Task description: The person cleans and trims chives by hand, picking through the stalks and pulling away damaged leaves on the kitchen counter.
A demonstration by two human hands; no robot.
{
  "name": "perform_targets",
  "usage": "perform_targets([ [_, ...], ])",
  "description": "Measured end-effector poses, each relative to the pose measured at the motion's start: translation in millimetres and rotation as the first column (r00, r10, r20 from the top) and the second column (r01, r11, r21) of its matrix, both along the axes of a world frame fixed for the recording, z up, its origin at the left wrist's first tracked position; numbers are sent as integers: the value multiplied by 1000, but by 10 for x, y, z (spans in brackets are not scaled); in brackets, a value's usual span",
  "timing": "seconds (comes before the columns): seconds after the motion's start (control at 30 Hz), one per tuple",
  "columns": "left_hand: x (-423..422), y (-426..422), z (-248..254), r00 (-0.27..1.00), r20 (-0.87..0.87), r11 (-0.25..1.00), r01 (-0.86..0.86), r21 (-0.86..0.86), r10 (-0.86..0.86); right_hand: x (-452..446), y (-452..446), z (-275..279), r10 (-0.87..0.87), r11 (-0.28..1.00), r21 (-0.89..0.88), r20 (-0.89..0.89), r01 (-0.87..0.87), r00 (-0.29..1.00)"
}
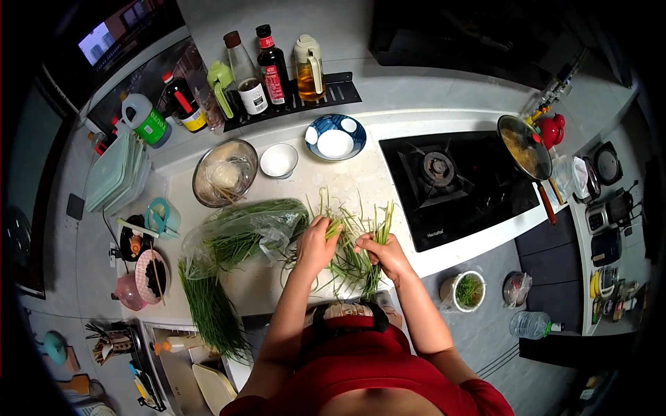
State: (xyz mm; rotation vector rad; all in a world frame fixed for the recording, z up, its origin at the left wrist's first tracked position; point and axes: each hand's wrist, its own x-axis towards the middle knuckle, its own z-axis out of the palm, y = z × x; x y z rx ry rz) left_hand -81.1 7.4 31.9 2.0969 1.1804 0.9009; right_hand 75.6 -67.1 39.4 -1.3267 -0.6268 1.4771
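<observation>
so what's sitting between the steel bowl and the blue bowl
The white bowl, on the counter; the head view shows it between the steel bowl and the blue bowl.

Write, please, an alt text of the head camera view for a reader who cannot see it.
A person's left hand and right hand each hold thin green stalks over a pale counter. To the left lie a plastic bag and long greens; to the right, a black stove bears a covered pan.

Stems [335, 229] partly hidden by the left fingers [321, 226], television [102, 46] cut off at the top edge
</observation>
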Motion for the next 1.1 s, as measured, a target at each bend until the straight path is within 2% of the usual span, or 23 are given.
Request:
perform_targets([
  [0.1,-8,12,36,997,69,990,47,-134,-38,11,-15,29,-7,1000,6,16,7,1000],
  [0.13,0,-30,64,976,197,971,129,-201,-89,10,-22,36,-10,1000,13,12,10,1000],
  [0.27,24,-85,-5,933,325,870,285,-403,-155,19,-31,29,-22,999,28,-3,22,1000],
  [0.37,15,-66,-21,954,253,924,238,-300,-164,28,-50,20,-27,1000,14,-23,27,999],
  [0.47,35,-85,136,992,32,983,123,-138,-120,35,-62,10,-23,1000,14,-42,24,999],
  [0.67,65,34,-14,998,53,999,-35,36,33,49,-87,34,5,1000,17,-85,-3,996],
  [0.77,63,111,2,994,42,994,-104,22,103,64,-112,74,31,999,10,-114,-30,993],
  [0.8,58,139,-13,990,94,993,-113,30,110,77,-122,83,40,999,7,-125,-40,991],
  [0.9,-3,248,-95,978,21,975,-210,73,209,111,-155,69,53,999,6,-205,-53,977],
  [1.03,-87,267,-69,993,-2,991,-120,-59,120,111,-140,-7,5,999,47,-243,7,970],
  [1.1,-50,182,-40,985,132,972,-79,-222,110,101,-109,-32,19,998,59,-244,-5,970],
])
